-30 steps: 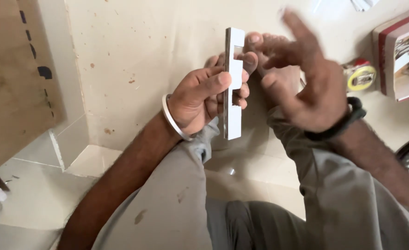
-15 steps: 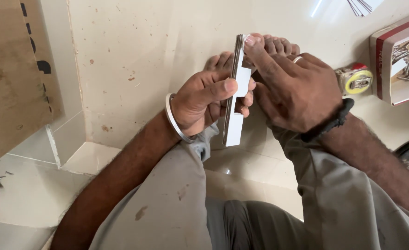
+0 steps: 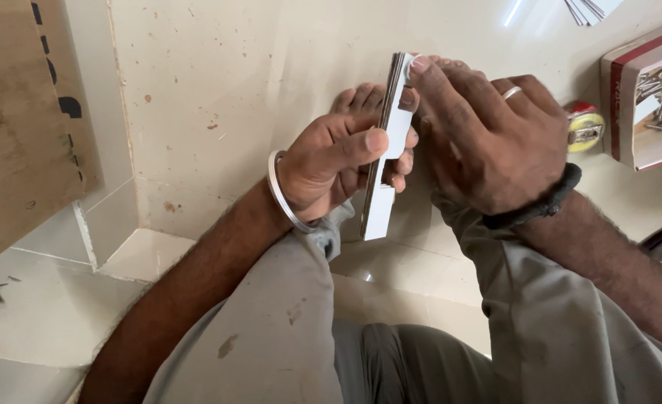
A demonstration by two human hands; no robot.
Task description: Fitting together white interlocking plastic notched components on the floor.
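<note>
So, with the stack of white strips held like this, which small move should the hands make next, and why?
Probably press the right hand down on the top end to square the stack of white strips. The left hand already grips its middle, and the strip edges fan slightly near the top, under the right fingertips.

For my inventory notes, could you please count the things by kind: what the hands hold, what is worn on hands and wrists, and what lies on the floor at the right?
White strip stack, held by left hand, touched on top by right hand: 1
Wrist bands (metal bangle, black band): 2
Ring: 1
Tape roll: 1
Box of nails: 1
Total: 6
</note>
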